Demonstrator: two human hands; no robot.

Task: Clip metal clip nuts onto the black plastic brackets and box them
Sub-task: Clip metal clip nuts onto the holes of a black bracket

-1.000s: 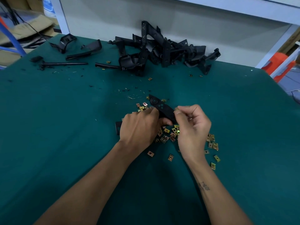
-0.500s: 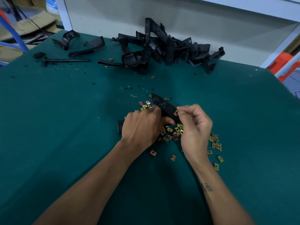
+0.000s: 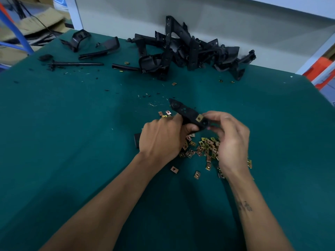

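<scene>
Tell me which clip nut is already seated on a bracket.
The clip nut on the held bracket, between the left hand and right hand. All others lie loose on the green mat.

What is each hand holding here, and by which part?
Left hand grips the black bracket around its middle; right hand pinches its near end, beside the clip nut.

surface: green table [image 3: 72,142] | on it: bracket pile [image 3: 190,51], loose clip nuts [image 3: 204,147], black scraps [image 3: 76,64]
</scene>
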